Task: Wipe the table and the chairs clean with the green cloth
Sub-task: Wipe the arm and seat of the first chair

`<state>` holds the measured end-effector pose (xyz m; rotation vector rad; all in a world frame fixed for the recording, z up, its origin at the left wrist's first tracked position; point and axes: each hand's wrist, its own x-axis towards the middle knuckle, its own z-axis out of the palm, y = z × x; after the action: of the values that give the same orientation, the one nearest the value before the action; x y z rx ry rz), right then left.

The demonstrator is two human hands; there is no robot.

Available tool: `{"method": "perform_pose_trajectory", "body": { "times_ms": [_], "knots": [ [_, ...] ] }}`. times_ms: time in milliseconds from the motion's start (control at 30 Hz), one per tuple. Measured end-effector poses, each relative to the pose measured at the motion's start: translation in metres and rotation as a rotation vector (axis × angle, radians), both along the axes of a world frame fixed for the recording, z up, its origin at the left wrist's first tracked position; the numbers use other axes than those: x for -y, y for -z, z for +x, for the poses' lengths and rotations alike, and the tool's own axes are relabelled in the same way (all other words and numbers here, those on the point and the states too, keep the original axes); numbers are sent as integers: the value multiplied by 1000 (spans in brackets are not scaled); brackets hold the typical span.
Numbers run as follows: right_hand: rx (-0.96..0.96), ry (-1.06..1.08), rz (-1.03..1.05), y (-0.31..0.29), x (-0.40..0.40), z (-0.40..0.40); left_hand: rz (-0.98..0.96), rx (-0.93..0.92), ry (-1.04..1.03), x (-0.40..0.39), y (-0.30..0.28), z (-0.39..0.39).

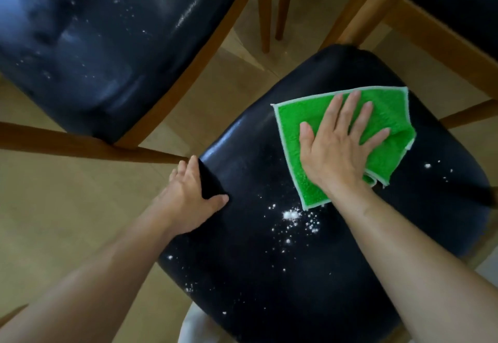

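Observation:
A black padded chair seat fills the lower middle of the head view. White powder is scattered across its centre and front. The green cloth lies folded on the far right part of the seat. My right hand presses flat on the cloth with straight, spread fingers. My left hand grips the seat's left edge, thumb on top and fingers curled over the side.
A second black chair seat with white specks stands at the upper left on a wooden frame. A third chair shows at the top right. Wooden chair legs stand between them on the light wood floor.

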<state>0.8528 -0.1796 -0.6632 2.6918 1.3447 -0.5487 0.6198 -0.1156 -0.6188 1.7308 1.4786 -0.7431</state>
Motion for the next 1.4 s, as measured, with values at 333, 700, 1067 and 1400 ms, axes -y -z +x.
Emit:
{"method": "perform_pose_trajectory", "body": {
  "times_ms": [333,700,1067,1400],
  "knots": [
    [-67,-691,61,5,84,-68,-123,-331,174,26,1,-4],
    [64,-97,73,10,15,-2,-40,-308,170,31,19,-6],
    [-112,-890,65,2,135,-69,46,-240,217,37,21,-14],
    [51,-403,81,13,22,-7,45,-245,162,39,15,-13]
  ]
}}
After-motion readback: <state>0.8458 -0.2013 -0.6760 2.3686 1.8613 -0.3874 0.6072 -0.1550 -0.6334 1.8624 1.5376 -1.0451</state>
